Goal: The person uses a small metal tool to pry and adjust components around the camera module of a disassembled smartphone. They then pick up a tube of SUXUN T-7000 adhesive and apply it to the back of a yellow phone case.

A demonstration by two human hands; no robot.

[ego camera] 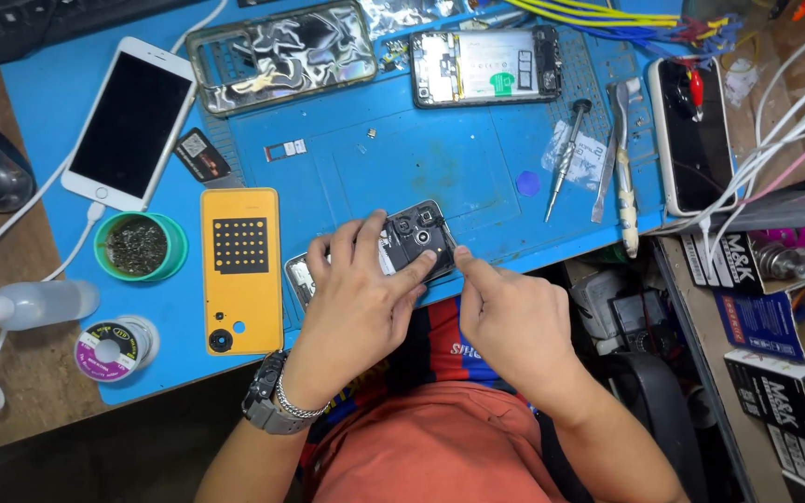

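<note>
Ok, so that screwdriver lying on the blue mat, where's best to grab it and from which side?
Pinch the screwdriver at its knurled silver handle, coming from above on its left side. It lies flat and slanted, dark cap away from you, tip toward you, with tweezers close on its right and bare blue mat on its left.
</note>
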